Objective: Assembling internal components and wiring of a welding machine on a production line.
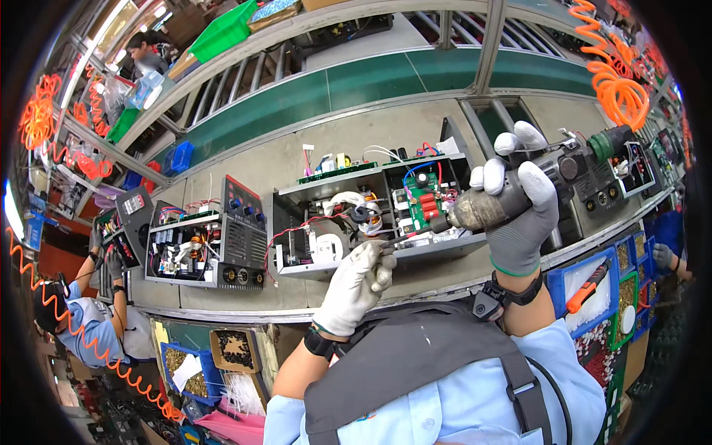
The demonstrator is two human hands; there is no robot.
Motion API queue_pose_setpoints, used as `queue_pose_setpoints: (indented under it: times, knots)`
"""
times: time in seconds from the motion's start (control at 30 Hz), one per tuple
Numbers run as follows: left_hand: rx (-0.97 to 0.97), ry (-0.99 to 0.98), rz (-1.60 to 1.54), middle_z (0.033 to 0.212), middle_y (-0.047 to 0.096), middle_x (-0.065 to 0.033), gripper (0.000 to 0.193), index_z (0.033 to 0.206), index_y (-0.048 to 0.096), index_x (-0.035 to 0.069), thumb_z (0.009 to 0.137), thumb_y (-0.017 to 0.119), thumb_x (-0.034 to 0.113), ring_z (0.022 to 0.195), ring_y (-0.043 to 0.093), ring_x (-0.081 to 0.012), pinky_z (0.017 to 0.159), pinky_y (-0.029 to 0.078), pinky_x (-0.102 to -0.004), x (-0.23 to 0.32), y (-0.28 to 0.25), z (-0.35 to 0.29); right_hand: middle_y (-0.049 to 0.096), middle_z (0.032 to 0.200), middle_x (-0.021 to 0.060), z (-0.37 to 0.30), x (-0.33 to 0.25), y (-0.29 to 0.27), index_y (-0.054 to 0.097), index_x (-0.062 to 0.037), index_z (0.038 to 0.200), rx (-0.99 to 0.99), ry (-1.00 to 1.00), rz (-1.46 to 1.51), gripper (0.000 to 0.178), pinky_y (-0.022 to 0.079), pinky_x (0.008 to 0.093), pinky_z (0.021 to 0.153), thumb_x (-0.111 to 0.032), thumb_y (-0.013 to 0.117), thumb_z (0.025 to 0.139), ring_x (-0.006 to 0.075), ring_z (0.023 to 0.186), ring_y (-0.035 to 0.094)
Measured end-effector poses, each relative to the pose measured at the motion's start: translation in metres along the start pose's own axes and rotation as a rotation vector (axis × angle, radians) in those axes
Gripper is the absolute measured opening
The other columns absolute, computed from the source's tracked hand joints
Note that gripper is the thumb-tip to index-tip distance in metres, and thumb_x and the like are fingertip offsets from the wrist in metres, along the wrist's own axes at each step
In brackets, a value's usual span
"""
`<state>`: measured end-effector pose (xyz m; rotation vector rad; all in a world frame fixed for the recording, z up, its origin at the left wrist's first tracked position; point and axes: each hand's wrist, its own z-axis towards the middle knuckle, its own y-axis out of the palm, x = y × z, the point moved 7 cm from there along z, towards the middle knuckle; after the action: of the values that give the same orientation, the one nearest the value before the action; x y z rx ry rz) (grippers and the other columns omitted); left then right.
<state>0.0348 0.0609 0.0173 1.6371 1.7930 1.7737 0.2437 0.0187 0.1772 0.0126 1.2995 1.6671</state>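
My right hand [523,222], in a white-and-grey glove, is wrapped round a dark power screwdriver [478,210] lying nearly level, its nose to the left. A long thin bit [415,236] runs from the nose to my left hand [352,285]. The gloved left fingers are pinched at the bit's tip; whether a screw is there is too small to see. Both hands are over the near side of an open grey metal housing [304,274]. Inside it sit a green circuit board [421,200] with red parts, coils and a white round piece [325,248].
Another open housing [185,248] with a knobbed panel stands left. More units stand right, beneath an orange coiled hose [621,93]. Parts bins flank me; a red-and-black cutter-like tool [588,285] lies in a blue bin [612,271]. A co-worker [93,319] works at the left.
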Motion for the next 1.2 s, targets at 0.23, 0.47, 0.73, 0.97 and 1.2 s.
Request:
queue_pose_setpoints:
  times: [0.23, 0.47, 0.73, 0.97, 1.2]
  knots:
    - [-0.104, -0.171, -0.185, 0.086, 0.056, -0.0028, 0.022, 0.105, 0.057, 0.010, 0.094, 0.060, 0.028, 0.064, 0.046, -0.0088, 0.053, 0.035, -0.0205, 0.003, -0.019, 0.014, 0.055, 0.103, 0.0132, 0.010, 0.030, 0.013, 0.046, -0.0015, 0.124, -0.071, 0.058, -0.102, 0.046, 0.051, 0.0368, 0.069, -0.012, 0.054, 0.079, 0.0172, 0.071, 0.058]
    - [-0.187, -0.072, -0.195, 0.078, 0.055, -0.0015, 0.018, 0.103, 0.057, 0.007, 0.095, 0.058, 0.024, 0.056, 0.040, -0.0075, 0.052, 0.033, -0.0212, 0.019, -0.010, 0.002, 0.059, 0.093, 0.0118, 0.010, 0.039, 0.057, 0.047, -0.0012, 0.112, -0.233, 0.131, -0.139, 0.043, 0.054, 0.0368, 0.068, -0.016, 0.067, 0.077, 0.0182, 0.072, 0.062]
    - [-0.233, 0.180, 0.074, 0.080, 0.043, 0.0030, 0.032, 0.121, 0.054, 0.002, 0.098, 0.054, 0.025, 0.062, 0.032, -0.0051, 0.053, 0.028, -0.0169, 0.051, 0.009, 0.011, 0.053, 0.102, 0.0054, 0.023, 0.037, 0.007, 0.044, -0.0073, 0.126, 0.187, 0.016, -0.025, 0.043, 0.050, 0.0338, 0.074, -0.013, 0.051, 0.085, 0.0118, 0.077, 0.056]
    - [0.238, 0.753, 1.122, 0.067, 0.045, -0.0025, 0.023, 0.091, 0.059, 0.004, 0.097, 0.049, 0.023, 0.057, 0.043, -0.0128, 0.052, 0.037, -0.0264, 0.191, 0.065, -0.025, 0.053, 0.099, 0.0037, 0.051, 0.008, -0.008, 0.049, -0.0058, 0.119, 0.085, 0.001, 0.097, 0.036, 0.049, 0.0320, 0.070, -0.018, 0.054, 0.085, 0.0113, 0.075, 0.055]
    - [0.254, 0.390, 1.223, 0.065, 0.044, 0.0102, 0.034, 0.114, 0.065, 0.005, 0.096, 0.053, 0.031, 0.053, 0.033, 0.0007, 0.047, 0.025, -0.0177, 0.167, 0.074, 0.020, 0.058, 0.099, 0.0065, 0.040, -0.002, -0.068, 0.051, -0.0037, 0.118, 0.271, -0.065, -0.057, 0.032, 0.050, 0.0352, 0.075, -0.011, 0.053, 0.086, 0.0147, 0.076, 0.059]
